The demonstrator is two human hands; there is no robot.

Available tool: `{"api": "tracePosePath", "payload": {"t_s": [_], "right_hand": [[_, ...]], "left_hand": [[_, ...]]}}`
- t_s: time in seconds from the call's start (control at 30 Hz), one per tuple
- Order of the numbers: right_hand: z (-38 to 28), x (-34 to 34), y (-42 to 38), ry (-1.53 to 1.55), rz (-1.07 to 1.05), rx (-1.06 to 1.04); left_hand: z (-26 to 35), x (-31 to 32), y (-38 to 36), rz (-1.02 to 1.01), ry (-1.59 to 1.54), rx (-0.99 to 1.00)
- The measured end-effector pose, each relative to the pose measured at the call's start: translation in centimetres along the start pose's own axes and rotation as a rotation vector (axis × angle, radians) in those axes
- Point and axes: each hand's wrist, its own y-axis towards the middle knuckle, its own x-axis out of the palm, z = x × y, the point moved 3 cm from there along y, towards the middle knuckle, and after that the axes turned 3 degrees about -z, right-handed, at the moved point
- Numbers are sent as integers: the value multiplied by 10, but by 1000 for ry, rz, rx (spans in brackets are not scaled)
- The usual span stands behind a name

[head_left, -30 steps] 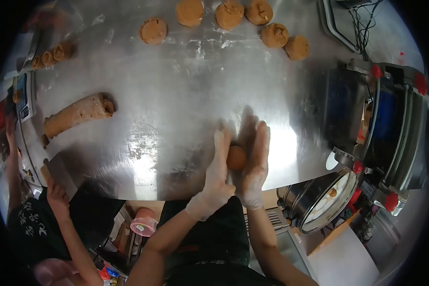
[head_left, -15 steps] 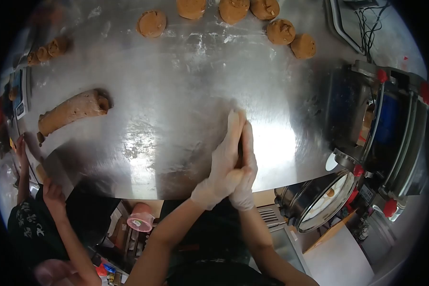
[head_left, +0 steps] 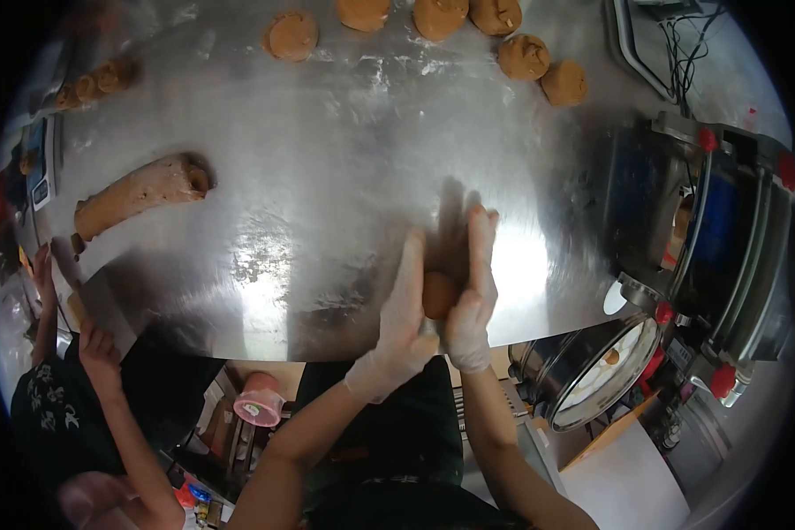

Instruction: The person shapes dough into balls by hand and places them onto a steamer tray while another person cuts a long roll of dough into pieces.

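A small round brown dough ball (head_left: 440,295) sits between my two hands, which wear clear thin gloves. My left hand (head_left: 403,311) is upright along its left side with the fingers stretched forward. On the other side, my right hand (head_left: 473,300) has its palm against the ball, fingers straight and pointing away from me. Both hands are over the steel table (head_left: 344,168), close to its front edge. To the left lies a thick, floured log of brown dough (head_left: 141,194).
Several brown dough pieces (head_left: 523,57) lie along the far side, with smaller ones (head_left: 97,82) at far left. A co-worker's hand (head_left: 99,352) is at the left edge, near a scale (head_left: 41,181). A machine with red knobs (head_left: 724,265) and a round pot (head_left: 592,371) stand at right.
My hands, pressed together before, have parted, and the dough ball now shows between them. My right hand has shifted right. The co-worker's hands have hardly moved.
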Motion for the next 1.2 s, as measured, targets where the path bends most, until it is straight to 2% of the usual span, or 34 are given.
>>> {"api": "tracePosePath", "payload": {"t_s": [0.03, 0.1, 0.17, 0.2, 0.3, 0.37, 0.43, 0.47, 0.5, 0.53, 0.57, 0.67, 0.73, 0.77, 0.8, 0.83, 0.9, 0.97, 1.07, 1.1, 1.2], "right_hand": [[-2, 2, -5, 9, 0, 0], [-10, 15, -17, 47, -7, 53], [-20, 11, -7, 46, -53, 57], [-29, 9, 1, 46, -75, 58], [-24, -4, 15, 42, -40, -4], [-15, -5, -2, 38, 2, 9], [-13, 9, -23, 48, -17, 82], [-14, 17, -28, 35, -69, 120], [-13, 20, -27, 60, -51, 275], [-19, 16, -16, 73, -68, 171], [-24, 8, 0, 87, -82, 74], [-21, -7, 10, 70, 8, -1], [-8, 2, -13, 65, 80, 25], [-4, 9, -27, 58, 19, 56], [-5, 17, -33, 48, -40, 83], [-19, 17, -21, 185, -42, 148], [-29, 3, 0, 92, -99, 64], [-21, 0, 3, 76, -60, 5], [-2, 1, -11, 88, 73, -10], [-2, 6, -19, 89, 58, 3], [-7, 23, -36, 111, -15, 140]], "left_hand": [[3, -7, 16, 34, 16, 25], [17, -7, 46, 30, -29, -52], [-1, 3, 35, -110, -138, -11], [-3, 5, 29, -53, 2, 72], [-1, 6, -9, -46, 84, 60], [-3, -3, 11, 24, 70, 18], [23, -9, 40, 35, -50, -94], [9, -2, 38, -15, -61, -21], [-5, 6, 36, -66, -76, 51], [-4, 6, 32, -47, 23, 145], [-1, 8, 18, -54, -3, 60], [13, 6, 3, -28, 3, -93], [8, -3, 15, 27, -2, -96], [12, -8, 25, 43, -65, -96], [15, 1, 39, 33, 37, -16], [6, 4, 35, -10, -13, 15], [-5, 9, 15, -40, -29, 8], [-1, 13, -14, -13, 35, -76], [-16, 7, -11, 117, 241, -74], [2, -1, 13, 135, 38, -106], [-3, 7, 21, 10, 4, -9]]}}
